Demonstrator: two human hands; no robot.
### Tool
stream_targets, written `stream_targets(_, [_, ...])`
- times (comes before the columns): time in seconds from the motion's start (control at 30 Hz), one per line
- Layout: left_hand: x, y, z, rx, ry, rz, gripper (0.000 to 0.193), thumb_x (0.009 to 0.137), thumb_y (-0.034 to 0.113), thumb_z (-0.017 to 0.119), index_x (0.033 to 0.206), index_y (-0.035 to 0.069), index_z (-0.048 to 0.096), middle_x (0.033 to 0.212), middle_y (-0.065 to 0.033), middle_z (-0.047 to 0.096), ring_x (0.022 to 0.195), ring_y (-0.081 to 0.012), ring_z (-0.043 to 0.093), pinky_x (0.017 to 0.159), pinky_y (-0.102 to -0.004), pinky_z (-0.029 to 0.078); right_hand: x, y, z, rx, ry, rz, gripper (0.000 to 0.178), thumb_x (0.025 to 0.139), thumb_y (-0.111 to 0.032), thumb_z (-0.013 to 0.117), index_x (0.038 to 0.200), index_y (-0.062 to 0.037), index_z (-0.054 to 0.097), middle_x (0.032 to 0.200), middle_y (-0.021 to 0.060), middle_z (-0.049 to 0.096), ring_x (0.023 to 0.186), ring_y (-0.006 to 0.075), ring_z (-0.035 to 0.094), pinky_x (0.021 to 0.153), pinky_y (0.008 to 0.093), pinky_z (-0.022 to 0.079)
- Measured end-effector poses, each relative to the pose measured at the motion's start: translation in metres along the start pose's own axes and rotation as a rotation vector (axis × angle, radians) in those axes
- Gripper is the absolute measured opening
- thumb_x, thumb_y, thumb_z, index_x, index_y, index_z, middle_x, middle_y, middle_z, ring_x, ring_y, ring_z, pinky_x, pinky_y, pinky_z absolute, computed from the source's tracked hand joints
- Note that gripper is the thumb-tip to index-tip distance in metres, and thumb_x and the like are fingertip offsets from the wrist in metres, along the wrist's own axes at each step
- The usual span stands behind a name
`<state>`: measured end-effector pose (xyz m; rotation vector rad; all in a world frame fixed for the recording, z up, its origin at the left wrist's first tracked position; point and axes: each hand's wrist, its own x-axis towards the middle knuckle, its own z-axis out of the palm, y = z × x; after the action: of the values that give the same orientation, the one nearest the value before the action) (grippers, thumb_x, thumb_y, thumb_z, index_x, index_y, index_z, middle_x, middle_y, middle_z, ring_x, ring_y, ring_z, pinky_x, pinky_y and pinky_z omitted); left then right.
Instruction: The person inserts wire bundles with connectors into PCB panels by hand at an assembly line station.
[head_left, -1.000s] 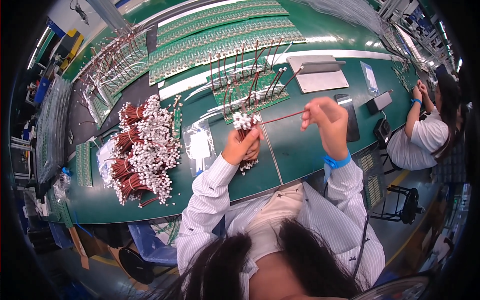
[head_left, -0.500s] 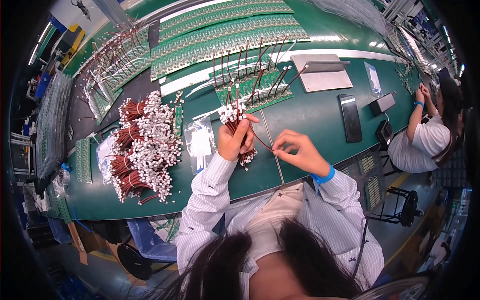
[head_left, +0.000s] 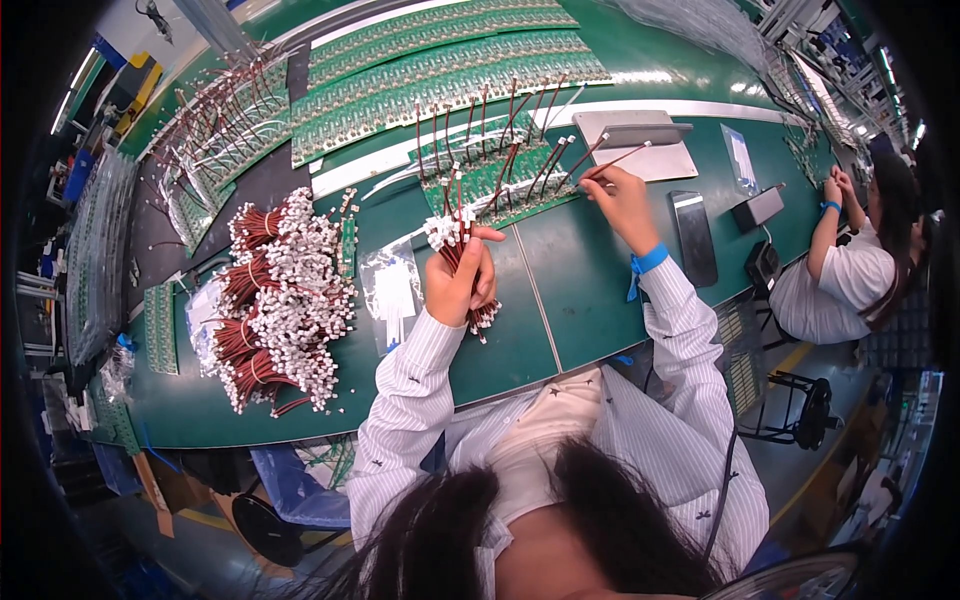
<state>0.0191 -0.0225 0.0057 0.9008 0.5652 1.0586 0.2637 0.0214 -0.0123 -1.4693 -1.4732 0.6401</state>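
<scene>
Green table (head_left: pixel 600 290) spans my view | left: heap of tied wire bundles (head_left: pixel 292 310) | centre: wired circuit boards (head_left: pixel 540 190) | I see left hand (head_left: pixel 460 285) nearer, index extended, other fingers curled | right hand (head_left: pixel 622 207) farther right, fingertips pinching | held bundle (head_left: pixel 451 240) in left grasp | single red wire (head_left: pixel 622 158) in right fingertips, pointing far-right

Bright, even indoor light, with strong fisheye bending toward a black rim.
White glare pools on the far green tabletop (head_left: pixel 655 77), and the plastic bag (head_left: pixel 392 300) catches small highlights. Light tubes (head_left: pixel 76 92) glow at the upper left edge. Shadows are soft; the hair (head_left: pixel 430 520) falls dark. The near table edge curves, white connectors in the wire bundle (head_left: pixel 458 250) merge, and rim details smear.
</scene>
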Motion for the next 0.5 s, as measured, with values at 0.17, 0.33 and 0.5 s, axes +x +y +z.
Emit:
stream_targets(0.17, [-0.0006, 0.0018, 0.0013, -0.005, 0.005, -0.003, 0.030, 0.087, 0.023, 0.037, 0.094, -0.006, 0.045, 0.047, -0.0004, 0.035, 0.033, -0.0051, 0.028, 0.032, -0.0205, 0.023, 0.0033, 0.0040, 0.0043, -0.174, -0.002, -0.172, 0.010, 0.070, -0.004, 0.058, 0.077, 0.0030, 0.057, 0.069, 0.0121, 0.059, 0.061, 0.0191, 0.059, 0.056, 0.0258, 0.046])
stream_targets(0.33, [-0.0004, 0.0012, 0.0011, -0.017, 0.004, -0.010, 0.030, 0.087, 0.023, 0.038, 0.094, -0.006, 0.045, 0.046, -0.0001, 0.035, 0.033, -0.0049, 0.028, 0.032, -0.0205, 0.023, 0.0062, -0.0015, 0.0049, -0.196, -0.048, -0.286, 0.007, 0.069, -0.001, 0.056, 0.075, 0.0028, 0.055, 0.071, 0.0127, 0.057, 0.064, 0.0250, 0.056, 0.057, 0.0290, 0.044])
stream_targets(0.5, [0.0002, 0.0000, 0.0000, -0.014, 0.004, -0.009, 0.029, 0.087, 0.022, 0.038, 0.093, -0.005, 0.046, 0.046, 0.0001, 0.035, 0.033, -0.0048, 0.028, 0.032, -0.0205, 0.023, 0.0099, 0.0016, 0.0031, -0.281, -0.090, -0.401, 0.004, 0.069, 0.002, 0.053, 0.072, 0.0029, 0.052, 0.072, 0.0131, 0.054, 0.067, 0.0302, 0.052, 0.059, 0.0337, 0.042])
